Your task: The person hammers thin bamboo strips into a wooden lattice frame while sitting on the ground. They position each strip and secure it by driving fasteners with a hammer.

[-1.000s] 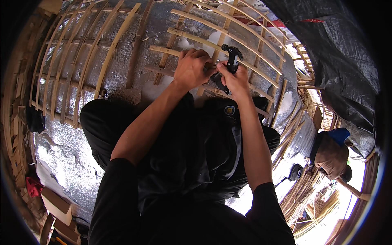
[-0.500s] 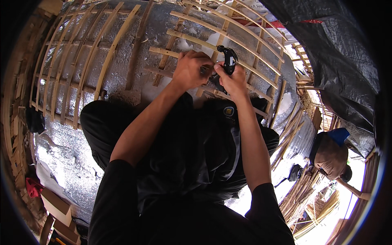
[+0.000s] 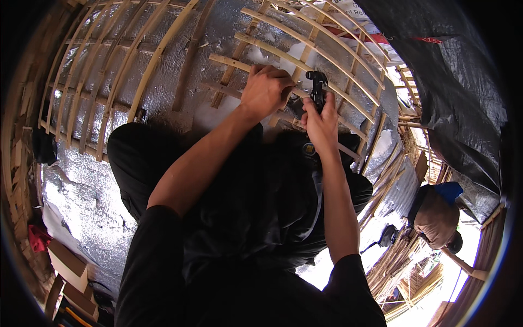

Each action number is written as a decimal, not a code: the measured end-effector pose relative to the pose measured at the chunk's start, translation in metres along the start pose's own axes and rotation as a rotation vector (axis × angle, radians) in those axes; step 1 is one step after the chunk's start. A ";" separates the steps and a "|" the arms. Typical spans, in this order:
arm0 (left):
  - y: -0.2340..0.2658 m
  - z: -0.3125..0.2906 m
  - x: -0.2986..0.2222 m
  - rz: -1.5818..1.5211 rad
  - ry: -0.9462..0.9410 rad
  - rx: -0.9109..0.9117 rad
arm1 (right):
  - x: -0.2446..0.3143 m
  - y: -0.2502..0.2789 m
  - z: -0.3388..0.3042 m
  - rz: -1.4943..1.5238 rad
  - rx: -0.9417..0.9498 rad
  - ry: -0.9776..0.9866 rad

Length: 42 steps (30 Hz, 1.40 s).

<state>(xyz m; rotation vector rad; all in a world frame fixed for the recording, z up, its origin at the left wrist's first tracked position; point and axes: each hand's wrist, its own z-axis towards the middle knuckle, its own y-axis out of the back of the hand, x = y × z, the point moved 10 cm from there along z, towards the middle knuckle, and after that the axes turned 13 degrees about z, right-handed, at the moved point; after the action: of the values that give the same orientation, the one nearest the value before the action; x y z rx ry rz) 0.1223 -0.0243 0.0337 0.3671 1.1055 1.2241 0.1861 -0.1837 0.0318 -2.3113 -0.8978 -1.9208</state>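
Observation:
My right hand [image 3: 322, 124] grips a black hammer [image 3: 317, 84], its head raised above the fist. To its left, my left hand [image 3: 267, 91] has its fingers curled together over a bamboo slat lattice [image 3: 275, 50]. Whatever those fingers pinch is too small or hidden to make out. The hammer head is apart from the left hand. The lattice of crossed pale bamboo strips lies in front of my folded legs, partly hidden by both hands.
A second slatted bamboo frame [image 3: 133, 60] lies at the left on silvery foil sheeting [image 3: 90, 191]. Black plastic sheeting [image 3: 463, 92] hangs at the right. Another person [image 3: 436, 215] bends near bundled bamboo sticks [image 3: 411, 267]. Cardboard boxes [image 3: 68, 264] stand at lower left.
My right hand and the hammer have moved slightly right and away from the left hand, the hammer now more upright. My left hand has shifted a little right in view.

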 end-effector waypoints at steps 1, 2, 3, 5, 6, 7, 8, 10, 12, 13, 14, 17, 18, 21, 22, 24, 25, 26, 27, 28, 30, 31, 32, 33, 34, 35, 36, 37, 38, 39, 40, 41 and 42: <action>0.000 -0.001 0.002 0.002 0.005 0.004 | 0.004 -0.003 -0.007 -0.026 0.067 -0.012; -0.001 -0.001 0.002 0.002 0.005 0.005 | 0.019 -0.001 -0.015 -0.015 0.065 0.048; -0.001 0.000 0.001 -0.011 0.004 -0.002 | 0.033 0.001 -0.023 -0.003 0.063 0.106; -0.001 0.001 -0.001 -0.033 -0.004 -0.016 | 0.059 0.004 -0.037 -0.037 0.049 0.289; 0.000 0.001 -0.001 -0.032 -0.005 -0.017 | 0.059 0.006 -0.039 -0.070 0.012 0.364; 0.000 0.001 -0.002 -0.031 -0.008 -0.017 | 0.050 0.008 -0.042 -0.104 -0.028 0.439; 0.000 0.002 -0.002 -0.032 -0.011 -0.020 | 0.052 0.008 -0.046 -0.140 -0.068 0.516; -0.002 -0.002 -0.001 0.014 -0.004 -0.013 | 0.037 -0.015 -0.041 -0.491 0.053 0.415; 0.001 0.001 0.003 0.033 -0.004 -0.016 | 0.041 -0.013 -0.041 -0.429 0.051 0.372; 0.001 0.004 0.004 0.024 -0.009 -0.019 | 0.049 -0.005 -0.041 -0.373 0.003 0.345; 0.000 0.001 0.001 0.009 -0.007 -0.012 | 0.062 0.005 -0.044 -0.322 -0.041 0.307; -0.001 0.001 -0.001 0.024 -0.017 -0.026 | 0.084 0.019 -0.055 -0.157 -0.143 0.394; -0.003 0.002 0.000 0.006 -0.015 -0.022 | 0.073 0.022 -0.055 -0.144 -0.179 0.428; -0.005 0.000 0.004 0.001 0.002 -0.001 | 0.041 -0.021 -0.044 -0.626 0.067 0.329; -0.006 -0.003 0.003 0.025 0.013 0.013 | 0.040 -0.012 -0.046 -0.531 0.043 0.278; -0.006 -0.002 0.002 0.056 0.027 0.034 | 0.043 0.003 -0.050 -0.346 0.008 0.172; -0.007 0.003 0.004 0.062 0.022 0.042 | 0.059 0.012 -0.050 -0.341 -0.058 0.316; -0.007 0.006 0.003 0.063 0.009 0.050 | 0.066 0.018 -0.048 -0.294 -0.072 0.243; -0.007 0.002 0.004 0.030 0.010 0.041 | 0.065 0.023 -0.050 -0.313 -0.073 0.277; -0.007 0.000 0.004 0.018 0.014 0.046 | 0.061 0.028 -0.051 -0.331 -0.074 0.310; -0.005 -0.001 0.004 -0.006 0.023 0.050 | 0.036 0.035 -0.042 -0.294 -0.040 0.185; -0.005 0.000 0.002 -0.021 0.023 0.049 | 0.026 0.037 -0.039 -0.275 -0.023 0.122; -0.004 -0.001 0.002 -0.028 0.027 0.054 | 0.022 0.036 -0.041 -0.173 -0.036 0.041; -0.003 -0.001 0.003 -0.035 0.032 0.059 | 0.021 0.031 -0.046 -0.073 -0.049 -0.042; -0.004 -0.001 0.004 -0.047 0.035 0.083 | 0.015 0.028 -0.048 0.028 -0.062 -0.124; -0.007 0.000 0.006 -0.062 0.035 0.109 | 0.020 0.027 -0.047 -0.082 -0.040 -0.027; -0.009 0.001 0.007 -0.077 0.034 0.135 | 0.020 0.027 -0.045 -0.193 -0.019 0.069; -0.008 0.001 0.008 -0.096 0.026 0.129 | 0.024 0.024 -0.045 -0.302 0.002 0.166; -0.010 0.000 0.009 -0.116 0.019 0.123 | 0.023 0.024 -0.045 -0.290 0.003 0.149; -0.011 -0.001 0.011 -0.137 0.011 0.116 | 0.021 0.023 -0.045 -0.277 0.004 0.133; -0.014 -0.001 0.013 -0.141 0.002 0.133 | 0.020 0.023 -0.044 -0.264 0.005 0.116; -0.017 -0.001 0.015 -0.144 -0.007 0.150 | 0.019 0.024 -0.042 -0.276 0.003 0.104; -0.019 -0.001 0.016 -0.146 -0.017 0.166 | 0.019 0.026 -0.040 -0.289 0.003 0.092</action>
<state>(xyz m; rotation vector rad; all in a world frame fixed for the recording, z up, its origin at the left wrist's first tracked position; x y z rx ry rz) 0.1308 -0.0171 0.0113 0.4142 1.2021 1.0020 0.1625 -0.2112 0.0682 -2.1711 -1.2829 -2.1047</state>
